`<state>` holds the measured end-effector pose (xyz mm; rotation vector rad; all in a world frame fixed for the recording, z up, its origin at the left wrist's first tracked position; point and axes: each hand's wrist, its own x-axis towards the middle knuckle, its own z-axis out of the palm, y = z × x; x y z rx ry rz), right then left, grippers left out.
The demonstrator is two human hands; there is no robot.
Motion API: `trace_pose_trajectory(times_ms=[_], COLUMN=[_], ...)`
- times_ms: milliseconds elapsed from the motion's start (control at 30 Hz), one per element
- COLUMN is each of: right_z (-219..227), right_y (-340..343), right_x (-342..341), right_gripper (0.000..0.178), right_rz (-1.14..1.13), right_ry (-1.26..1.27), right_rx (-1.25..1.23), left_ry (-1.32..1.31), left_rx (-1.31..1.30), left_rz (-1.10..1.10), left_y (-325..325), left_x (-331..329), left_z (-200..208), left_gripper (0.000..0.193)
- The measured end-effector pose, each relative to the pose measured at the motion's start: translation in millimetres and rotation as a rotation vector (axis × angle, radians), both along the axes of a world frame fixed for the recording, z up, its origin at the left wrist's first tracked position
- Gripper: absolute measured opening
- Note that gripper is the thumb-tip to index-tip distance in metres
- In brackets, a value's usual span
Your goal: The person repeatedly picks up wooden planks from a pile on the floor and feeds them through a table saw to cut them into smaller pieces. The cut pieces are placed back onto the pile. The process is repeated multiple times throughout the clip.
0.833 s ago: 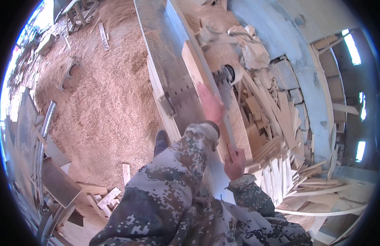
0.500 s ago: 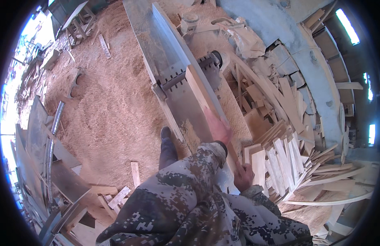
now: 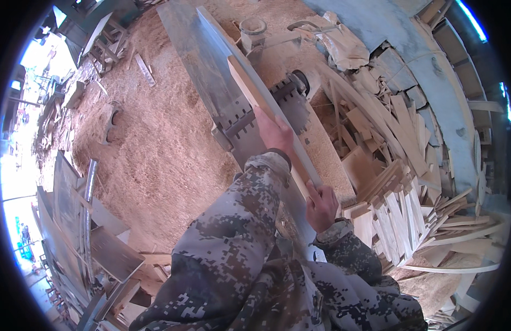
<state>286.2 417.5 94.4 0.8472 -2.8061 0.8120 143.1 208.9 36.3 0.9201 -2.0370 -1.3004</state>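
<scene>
A long, narrow wooden board (image 3: 245, 81) stands on edge on the metal bed of a jointer planer (image 3: 184, 41), flat against its upright fence (image 3: 212, 28). My left hand (image 3: 276, 134) grips the board at the slotted cutter opening (image 3: 237, 122), its fingers pointing forward along the wood. Farther back, my right hand (image 3: 322, 207) is closed around the board's near end, thumb and fingers folded over it. The board's underside and the cutter beneath it are hidden. Camouflage sleeves cover both my forearms.
Wood shavings (image 3: 151, 132) cover the floor to the left. Stacked offcuts (image 3: 396, 220) lie close on the right. Panels and a metal pipe (image 3: 90, 204) lean at the lower left. A dusty bucket (image 3: 253, 32) stands beyond the fence.
The board has slid forward along the fence, its far end now well past the cutter opening. Both my hands have moved forward with it. My view has shifted slightly.
</scene>
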Motion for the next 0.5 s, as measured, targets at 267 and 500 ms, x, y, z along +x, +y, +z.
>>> trace_pose_trajectory(times_ms=[267,500], right_z=[0,-5], right_y=[-52,-116], right_x=[-42,-96], right_gripper=[0.056,0.056], right_rz=[0.020,0.024], right_ry=[0.050,0.069], right_rx=[0.000,-0.018], left_ry=[0.089,0.013], left_rx=[0.062,0.043], left_rz=[0.012,0.023], left_y=[-51,-119], left_x=[-40,-94], left_z=[8,14], left_gripper=[0.066,0.054])
